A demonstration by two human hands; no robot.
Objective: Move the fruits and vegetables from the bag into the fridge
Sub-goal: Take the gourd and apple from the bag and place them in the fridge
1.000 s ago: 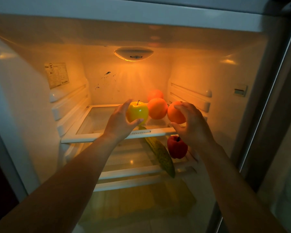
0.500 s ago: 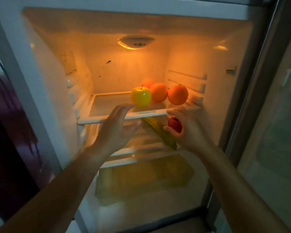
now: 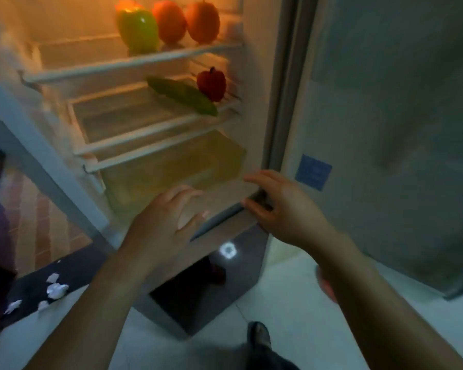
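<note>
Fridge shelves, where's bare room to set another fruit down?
The upper shelf is bare left of the yellow-green apple; the middle shelf is bare left of the cucumber. Crowded at right: oranges above, red apple below.

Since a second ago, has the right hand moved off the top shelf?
Yes, downward: the right hand is now well below the top shelf.

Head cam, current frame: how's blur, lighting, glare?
Head view: heavy motion blur, the apple and shelf edges smeared, left hand and right hand soft; warm orange light inside the fridge, dim bluish outside; one bright glare spot on the lower panel.
</note>
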